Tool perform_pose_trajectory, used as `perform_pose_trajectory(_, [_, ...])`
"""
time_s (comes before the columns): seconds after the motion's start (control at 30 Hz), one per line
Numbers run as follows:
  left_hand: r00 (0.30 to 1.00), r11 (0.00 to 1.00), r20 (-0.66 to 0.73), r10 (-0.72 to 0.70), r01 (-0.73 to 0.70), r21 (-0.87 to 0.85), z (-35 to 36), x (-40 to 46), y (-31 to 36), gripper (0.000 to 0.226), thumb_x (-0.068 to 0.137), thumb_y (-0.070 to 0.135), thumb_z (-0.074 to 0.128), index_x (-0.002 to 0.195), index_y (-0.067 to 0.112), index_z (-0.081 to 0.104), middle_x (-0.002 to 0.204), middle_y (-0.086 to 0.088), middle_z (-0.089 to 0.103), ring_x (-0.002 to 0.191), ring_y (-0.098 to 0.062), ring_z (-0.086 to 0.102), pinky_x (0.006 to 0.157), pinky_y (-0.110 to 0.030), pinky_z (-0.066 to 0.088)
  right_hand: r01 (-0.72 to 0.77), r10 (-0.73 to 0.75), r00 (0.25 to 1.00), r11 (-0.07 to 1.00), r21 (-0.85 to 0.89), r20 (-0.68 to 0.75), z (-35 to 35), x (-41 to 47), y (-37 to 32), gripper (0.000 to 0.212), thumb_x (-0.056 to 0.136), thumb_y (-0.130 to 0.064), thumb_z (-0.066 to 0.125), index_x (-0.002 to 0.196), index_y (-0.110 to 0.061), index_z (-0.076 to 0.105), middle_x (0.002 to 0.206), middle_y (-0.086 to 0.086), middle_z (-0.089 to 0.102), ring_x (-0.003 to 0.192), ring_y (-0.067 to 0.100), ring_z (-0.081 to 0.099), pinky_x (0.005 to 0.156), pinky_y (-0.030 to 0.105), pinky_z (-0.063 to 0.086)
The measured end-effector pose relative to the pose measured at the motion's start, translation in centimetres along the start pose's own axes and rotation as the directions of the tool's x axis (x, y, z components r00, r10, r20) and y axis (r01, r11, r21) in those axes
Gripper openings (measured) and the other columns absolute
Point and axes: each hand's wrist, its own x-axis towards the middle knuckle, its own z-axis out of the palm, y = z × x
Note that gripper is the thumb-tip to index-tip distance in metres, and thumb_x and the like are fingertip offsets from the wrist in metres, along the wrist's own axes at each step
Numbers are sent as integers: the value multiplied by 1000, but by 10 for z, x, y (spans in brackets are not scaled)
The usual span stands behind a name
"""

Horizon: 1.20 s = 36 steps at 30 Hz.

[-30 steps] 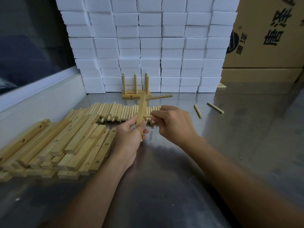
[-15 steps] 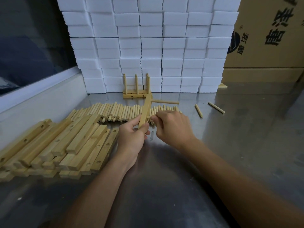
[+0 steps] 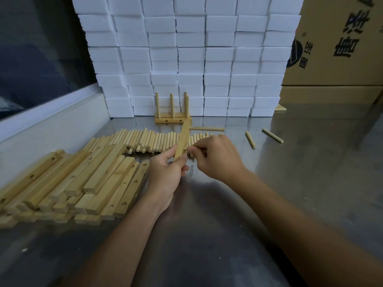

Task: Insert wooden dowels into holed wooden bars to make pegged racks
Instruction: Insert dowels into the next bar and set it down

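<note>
- Head view, the work in hand: my left hand (image 3: 165,172) gripped the lower end of a holed bar (image 3: 183,139), fingers and thumb curled round it, the bar tilted up and away over the steel table (image 3: 290,183); I judged this hold served to turn the drilled face toward the other hand and steady it against a push.
- Head view, the insertion: my right hand (image 3: 217,156) was closed at the bar's right side, fingertips pinched together just beside a low hole; it presumably pinched a dowel entering there, but the peg itself was hidden by the fingers, so I could not tell for certain.
- Head view, progress: one seated dowel (image 3: 207,129) already stood out sideways from the bar's upper end; by my estimate most of this bar's holes were not yet filled.
- Head view, supplies: a row of loose dowels (image 3: 145,139) lay directly behind the hands, within easy reach; a pile of holed bars (image 3: 83,183) lay at the left; both seemed placed to feed each hand.
- Head view, surroundings: a finished rack (image 3: 173,119) stood upright against the wall of white blocks (image 3: 186,48); two stray dowels (image 3: 249,139) lay apart at the right; a cardboard box (image 3: 342,48) stood at the far right.
- Head view, obstruction: nothing lay between the hands and the bar; the dowel row sat close beneath the raised bar.
</note>
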Motion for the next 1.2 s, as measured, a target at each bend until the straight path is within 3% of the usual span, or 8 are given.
perform_pose_trajectory(0.07, [1000, 1000, 12, -5, 5, 5, 0, -1, 2, 32, 95, 12, 64, 126, 21, 67, 80, 5, 72, 63, -5, 63, 57, -18, 48, -91, 89, 996, 975, 203, 20, -5, 3, -1, 14, 91, -27, 68, 87, -17, 76, 72, -3, 72, 61, 11, 66, 65, 36, 59])
perform_pose_trajectory(0.17, [996, 998, 90, -18, 23, -53, 2, -4, 7, 20, 97, 14, 61, 110, 20, 74, 79, -1, 72, 63, -15, 61, 57, -24, 49, -242, 230, 969, 814, 528, 90, -13, 6, -3, 10, 85, -21, 75, 80, -13, 71, 65, 1, 73, 54, 15, 70, 65, 41, 62])
perform_pose_trajectory(0.3, [989, 988, 131, -73, 90, -129, 2, -5, 12, 19, 99, 9, 55, 95, 10, 74, 78, -4, 72, 59, -22, 64, 56, -30, 52, -189, 190, 980, 760, 622, 65, -10, 5, -8, 6, 89, -11, 69, 87, -6, 72, 71, 5, 74, 62, 15, 72, 71, 39, 62])
perform_pose_trajectory(0.53, [976, 966, 179, -121, 157, -204, -1, -2, 15, 20, 99, 6, 51, 104, 1, 70, 91, -15, 75, 72, -29, 73, 66, -33, 58, -122, 169, 984, 863, 491, -52, 2, 4, -7, 15, 91, -25, 69, 91, -11, 74, 78, -2, 72, 68, 11, 70, 70, 39, 60])
perform_pose_trajectory(0.77, [970, 934, 186, -158, 208, -291, -1, -4, 20, 22, 100, 5, 48, 109, -1, 67, 95, -15, 76, 81, -27, 75, 63, -30, 59, -77, 100, 994, 906, 415, -33, 2, -1, -2, 20, 91, -29, 66, 103, -14, 74, 82, -5, 72, 70, 8, 68, 72, 39, 58])
perform_pose_trajectory(0.97, [953, 864, 142, -268, 303, -403, -3, -4, 27, 15, 100, 0, 46, 105, -6, 59, 102, -23, 68, 66, -24, 73, 58, -29, 60, -293, 330, 929, 933, 210, -168, -8, 1, 34, 19, 92, -22, 56, 93, -18, 74, 81, -3, 72, 75, 18, 66, 77, 43, 57])
perform_pose_trajectory(1.07, [943, 842, 160, -291, 331, -426, -4, -4, 29, 17, 101, 1, 46, 111, -6, 58, 101, -22, 68, 64, -22, 73, 59, -28, 60, -415, 407, 882, 910, 20, -238, -11, -4, 61, 27, 93, -25, 53, 113, -17, 70, 109, 3, 69, 99, 23, 63, 88, 41, 52])
perform_pose_trajectory(1.2, [938, 828, 161, -306, 346, -442, -6, -4, 30, 17, 101, 1, 46, 111, -5, 59, 98, -20, 68, 64, -22, 72, 59, -27, 60, -494, 518, 853, 842, -216, 67, -7, -7, 83, 41, 101, -42, 41, 139, -30, 51, 152, 2, 37, 137, 29, 34, 109, 51, 27])
